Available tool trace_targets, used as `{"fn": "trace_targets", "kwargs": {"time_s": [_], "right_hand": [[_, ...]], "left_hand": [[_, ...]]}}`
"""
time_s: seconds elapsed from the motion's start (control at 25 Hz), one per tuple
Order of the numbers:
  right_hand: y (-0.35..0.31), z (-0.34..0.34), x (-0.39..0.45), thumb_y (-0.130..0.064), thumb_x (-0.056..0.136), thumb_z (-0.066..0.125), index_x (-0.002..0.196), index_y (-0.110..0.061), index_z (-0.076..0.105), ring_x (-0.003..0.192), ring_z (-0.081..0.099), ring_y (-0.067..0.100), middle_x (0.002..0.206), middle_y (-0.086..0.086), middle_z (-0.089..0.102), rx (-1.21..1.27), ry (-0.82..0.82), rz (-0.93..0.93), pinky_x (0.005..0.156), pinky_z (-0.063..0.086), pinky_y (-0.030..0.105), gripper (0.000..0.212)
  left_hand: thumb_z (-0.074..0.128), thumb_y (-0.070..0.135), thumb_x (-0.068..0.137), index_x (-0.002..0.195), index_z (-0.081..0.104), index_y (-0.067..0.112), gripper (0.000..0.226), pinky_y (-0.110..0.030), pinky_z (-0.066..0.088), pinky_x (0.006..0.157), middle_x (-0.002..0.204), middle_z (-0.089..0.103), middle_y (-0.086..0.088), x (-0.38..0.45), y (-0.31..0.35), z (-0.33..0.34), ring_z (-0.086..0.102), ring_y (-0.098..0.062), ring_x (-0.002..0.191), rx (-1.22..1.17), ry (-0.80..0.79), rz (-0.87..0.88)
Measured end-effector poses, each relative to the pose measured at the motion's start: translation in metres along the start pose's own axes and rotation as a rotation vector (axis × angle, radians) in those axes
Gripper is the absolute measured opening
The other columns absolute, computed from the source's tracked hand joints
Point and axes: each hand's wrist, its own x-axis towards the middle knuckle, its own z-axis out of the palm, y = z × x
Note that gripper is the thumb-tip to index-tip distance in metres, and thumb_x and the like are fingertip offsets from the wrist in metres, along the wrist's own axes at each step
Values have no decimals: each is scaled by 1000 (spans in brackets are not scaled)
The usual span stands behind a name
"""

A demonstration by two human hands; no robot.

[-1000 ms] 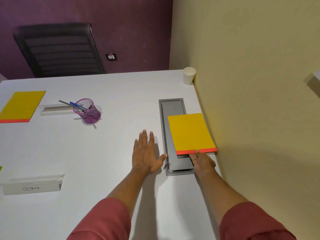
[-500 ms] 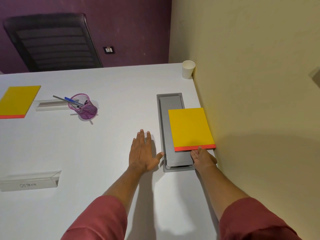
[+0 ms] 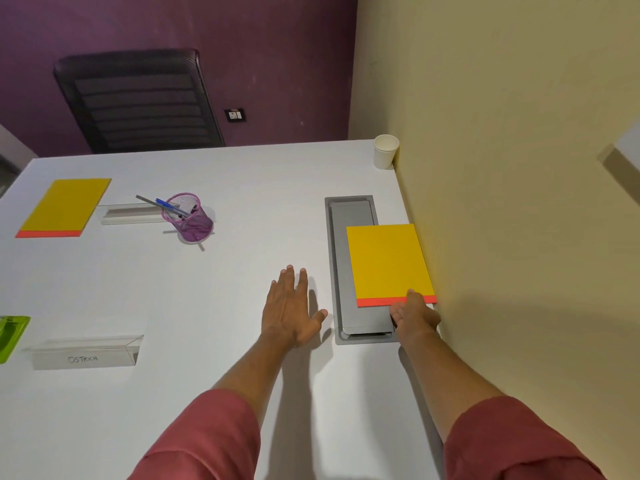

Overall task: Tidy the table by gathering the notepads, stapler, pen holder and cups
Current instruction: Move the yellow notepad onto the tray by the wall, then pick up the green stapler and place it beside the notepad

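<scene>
A yellow notepad [image 3: 388,261] with a red near strip lies partly on a grey cable hatch [image 3: 349,209], close to the right wall. My right hand [image 3: 414,315] holds its near edge, thumb on top of the red strip. My left hand [image 3: 289,308] rests flat on the white table [image 3: 242,278], fingers straight, left of the hatch. A second yellow notepad [image 3: 65,206] lies at the far left. A purple mesh pen holder [image 3: 188,218] with pens stands near it. A white paper cup [image 3: 385,151] stands in the far right corner.
Two clear acrylic name plates sit on the table, one near left [image 3: 85,353] and one behind the pen holder [image 3: 131,214]. A green translucent object [image 3: 10,337] shows at the left edge. A black chair [image 3: 138,98] stands beyond the table. The yellow wall [image 3: 502,237] borders the table's right side.
My right thumb has come up onto the notepad's red strip, and the pad has shifted slightly toward the wall. My left hand stays flat on the table.
</scene>
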Motion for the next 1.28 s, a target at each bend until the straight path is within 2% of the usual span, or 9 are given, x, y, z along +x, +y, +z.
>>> {"fn": "trace_targets", "kwargs": {"time_s": [0.08, 0.16, 0.2, 0.24, 0.32, 0.48, 0.64, 0.8, 1.28], "right_hand": [[-4, 5, -14, -35, 88, 62, 78, -11, 61, 71, 62, 26, 69, 5, 63, -195, 66, -135, 71, 51, 35, 27], [-5, 12, -31, -39, 91, 60, 66, -12, 60, 74, 58, 29, 66, 6, 62, -392, 62, -337, 68, 45, 35, 36], [-3, 16, -39, -39, 92, 60, 77, -12, 67, 85, 61, 32, 80, 9, 68, -449, 22, -429, 74, 48, 38, 31], [-1, 18, -48, -38, 92, 61, 100, -9, 71, 101, 63, 34, 102, 12, 71, -504, -27, -503, 85, 50, 41, 32], [4, 23, -63, -39, 92, 63, 135, -7, 55, 127, 53, 33, 136, 14, 59, -658, -161, -652, 103, 44, 43, 54], [24, 38, -87, -48, 90, 61, 151, -13, 31, 146, 29, 28, 158, 9, 33, -963, -357, -897, 116, 28, 41, 76], [45, 63, -110, -64, 88, 50, 156, -18, 16, 152, 12, 27, 165, 8, 11, -1256, -425, -1152, 120, 18, 44, 89], [65, 98, -142, -70, 87, 40, 157, -17, 7, 153, 2, 26, 165, 11, 3, -1378, -555, -1356, 122, 2, 42, 94], [155, 224, -241, -68, 88, 40, 157, -16, 1, 153, 0, 27, 165, 12, -1, -1556, -847, -1496, 124, 2, 44, 94]], "left_hand": [[38, 66, 89, 155, -8, 15, 96, -40, -4, 122, 164, -10, -15, -4, -2, -5, -9, -28, 152, 1, 12, -7], [38, 67, 89, 155, -9, 15, 97, -40, -5, 121, 164, -10, -15, -8, -5, -11, -9, -28, 152, 2, 24, -19], [38, 68, 88, 155, -9, 14, 97, -40, -6, 121, 164, -10, -15, -11, -7, -15, -9, -29, 152, 2, 34, -27], [38, 68, 88, 155, -9, 14, 98, -40, -6, 121, 164, -10, -15, -15, -10, -18, -9, -29, 152, 2, 43, -34], [38, 68, 88, 155, -8, 14, 98, -40, -6, 121, 164, -9, -16, -22, -17, -25, -8, -30, 152, 13, 65, -50], [38, 68, 88, 156, -6, 13, 98, -42, -4, 122, 164, -8, -17, -41, -38, -40, -8, -30, 152, 19, 114, -119], [39, 68, 88, 156, -7, 13, 99, -44, -3, 123, 164, -10, -16, -66, -68, -58, -9, -30, 152, 23, 160, -232], [35, 73, 87, 155, -10, 13, 101, -46, -3, 123, 164, -12, -16, -92, -107, -70, -10, -30, 152, 42, 215, -369], [33, 77, 84, 156, -10, 15, 104, -47, -1, 124, 164, -12, -14, -151, -256, -66, -10, -30, 152, -66, 265, -668]]}}
